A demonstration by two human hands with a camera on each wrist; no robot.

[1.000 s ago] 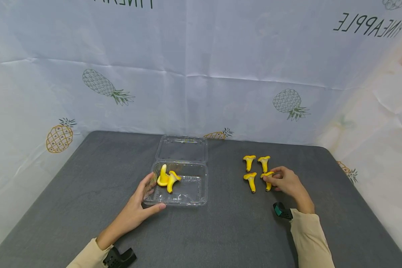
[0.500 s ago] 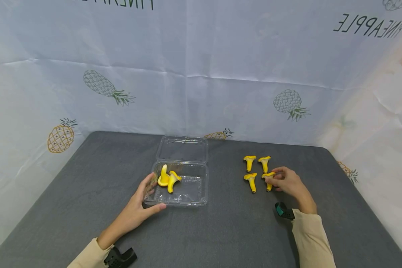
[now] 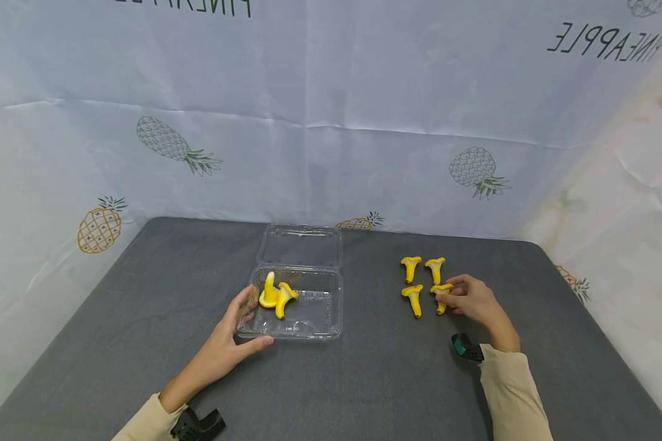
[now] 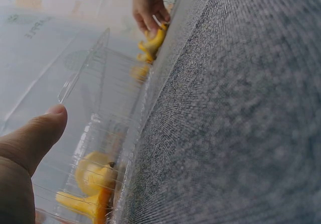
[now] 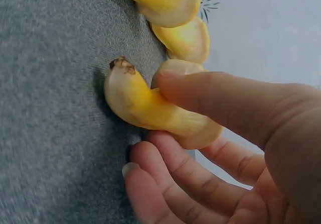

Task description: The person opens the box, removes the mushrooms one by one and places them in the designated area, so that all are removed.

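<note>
A clear plastic clamshell box (image 3: pixel 320 331) lies with its lid (image 3: pixel 300 245) folded back. Two yellow chanterelle mushrooms (image 3: pixel 285 299) rest at the left inside it. My left hand (image 3: pixel 223 349) spans the box's near left corner: extended fingers touch the left wall, and the thumb lies at the front edge. On the right, my right hand (image 3: pixel 477 303) pinches a chanterelle mushroom (image 5: pixel 143 106) between thumb and fingers, its brown stem end towards me. Whether it touches the table cannot be told. Three more chanterelles (image 3: pixel 414 300) lie beside that hand, to the left and behind.
Everything stands on a dark grey table (image 3: pixel 364 386). Behind the far edge hangs a white cloth (image 3: pixel 309 165) printed with pineapples. Each wrist wears a dark band, the right one (image 3: pixel 466 348) with a green part.
Both hands keep almost the same place, the left at the box and the right at the mushroom. Only tiny shifts of the right hand and the mushroom show.
</note>
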